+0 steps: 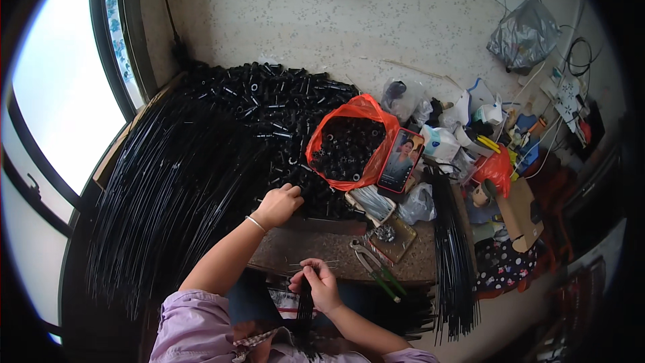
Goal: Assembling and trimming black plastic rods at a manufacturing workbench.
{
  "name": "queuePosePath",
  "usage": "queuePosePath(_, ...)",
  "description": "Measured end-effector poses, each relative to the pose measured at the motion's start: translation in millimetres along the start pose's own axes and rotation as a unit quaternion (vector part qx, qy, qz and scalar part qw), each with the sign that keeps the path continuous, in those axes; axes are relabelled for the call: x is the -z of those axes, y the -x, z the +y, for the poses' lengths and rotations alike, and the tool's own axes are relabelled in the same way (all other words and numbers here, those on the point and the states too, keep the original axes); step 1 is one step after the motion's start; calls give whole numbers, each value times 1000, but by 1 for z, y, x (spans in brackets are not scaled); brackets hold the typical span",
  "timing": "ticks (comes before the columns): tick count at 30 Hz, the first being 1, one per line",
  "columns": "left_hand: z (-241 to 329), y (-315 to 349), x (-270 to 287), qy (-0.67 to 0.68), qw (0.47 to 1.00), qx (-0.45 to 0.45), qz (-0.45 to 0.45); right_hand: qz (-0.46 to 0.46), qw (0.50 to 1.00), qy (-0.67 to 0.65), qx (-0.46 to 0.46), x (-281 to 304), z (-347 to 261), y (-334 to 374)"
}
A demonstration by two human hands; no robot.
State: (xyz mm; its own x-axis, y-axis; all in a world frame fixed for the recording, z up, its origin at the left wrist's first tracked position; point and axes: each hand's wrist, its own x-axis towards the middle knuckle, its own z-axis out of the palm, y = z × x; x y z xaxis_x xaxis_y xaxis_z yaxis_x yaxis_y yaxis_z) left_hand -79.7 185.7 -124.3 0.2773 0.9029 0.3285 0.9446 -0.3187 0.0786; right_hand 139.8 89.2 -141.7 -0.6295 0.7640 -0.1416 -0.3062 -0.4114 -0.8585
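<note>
My left hand [279,206], a metal bangle at its wrist, is at the near edge of a large heap of short black tubular parts [282,104]. Its fingers are curled down and closed; whatever is in them is hidden. Lower and to the right, in front of the table's edge, my right hand [318,287] pinches a few thin pale wires [327,266] between thumb and fingers. Dark thin strands hang just beneath that hand, and I cannot tell whether it holds them too. A wide sheaf of long thin black rods [161,188] fans out left of my left arm.
An orange-red plastic bag [384,117] of small black parts stands on the table [322,249], a phone [401,160] against it. Right of my hands lie green-handled pliers [377,270], a tray of pale sticks [371,203] and another rod bundle [451,262]. Clutter fills the far right.
</note>
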Motion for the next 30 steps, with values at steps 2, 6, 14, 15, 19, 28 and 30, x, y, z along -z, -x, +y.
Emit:
queuePosePath(2,8,0,0,14,990,45,134,49,998,-43,16,2,1,5)
queuePosePath(6,44,18,24,199,937,209,198,98,991,-29,90,20,16,10)
queuePosePath(14,94,115,8,218,950,219,32,52,988,38,138,20,-1,34)
queuePosePath(15,96,121,4,214,949,230,34,43,988,43,141,19,0,35)
queuePosePath(19,121,94,28,735,569,230,289,20,986,74,148,12,3,36)
queuePosePath(28,124,114,27,830,441,276,200,46,971,142,186,15,8,37)
queuePosePath(30,132,130,21,870,349,325,125,64,985,70,145,14,9,38)
